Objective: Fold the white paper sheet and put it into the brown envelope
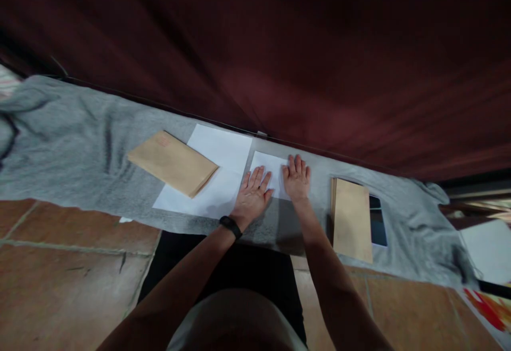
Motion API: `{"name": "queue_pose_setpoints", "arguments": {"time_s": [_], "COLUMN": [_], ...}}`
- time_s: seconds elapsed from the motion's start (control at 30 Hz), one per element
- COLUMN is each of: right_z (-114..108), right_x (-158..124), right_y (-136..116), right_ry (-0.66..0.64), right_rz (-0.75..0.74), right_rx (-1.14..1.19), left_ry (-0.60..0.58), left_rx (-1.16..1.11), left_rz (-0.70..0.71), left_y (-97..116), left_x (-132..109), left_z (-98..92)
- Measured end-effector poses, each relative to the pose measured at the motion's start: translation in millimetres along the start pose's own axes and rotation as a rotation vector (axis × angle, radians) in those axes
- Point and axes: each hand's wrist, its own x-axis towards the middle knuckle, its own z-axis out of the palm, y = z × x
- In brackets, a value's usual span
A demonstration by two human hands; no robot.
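A folded white sheet of paper lies on the grey cloth in front of me. My left hand rests flat on its left part, fingers stretched out and a black band around the wrist. On its right edge lies my right hand, also flat with the fingers out. Parts of the sheet are hidden under both hands. Just left are larger white sheets, partly covered by a stack of brown envelopes. To the right of my right hand sits a second stack of brown envelopes.
A grey cloth covers the long narrow surface. A dark phone sticks out from beside the right envelopes. Behind the surface hangs a dark red curtain. Tiled floor shows below, and a white object stands at far right.
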Motion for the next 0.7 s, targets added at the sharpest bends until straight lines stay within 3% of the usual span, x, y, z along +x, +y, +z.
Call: {"name": "queue_pose_setpoints", "arguments": {"time_s": [0.2,0.37,0.47,0.7], "right_z": [-3.2,-3.9,-4.8,-5.3], "right_x": [-3.2,-33.1,-41.4,-17.3], "right_y": [-6.4,-25.6,-28.7,-12.0], "right_ry": [0.03,-0.058,-0.071,-0.078], "right_rz": [0.058,-0.141,-0.181,-0.088], "right_rx": [0.02,0.085,0.085,0.055], "left_ry": [0.004,-0.014,-0.014,-0.003], "left_rx": [0.008,0.008,0.001,-0.009], "left_rz": [0.011,0.012,0.011,0.013], "left_y": [-0.1,-1.2,-1.6,-0.7], "left_x": [-0.2,0.2,0.3,-0.4], "left_z": [-0.8,-1.0,-0.7,-2.0]}}
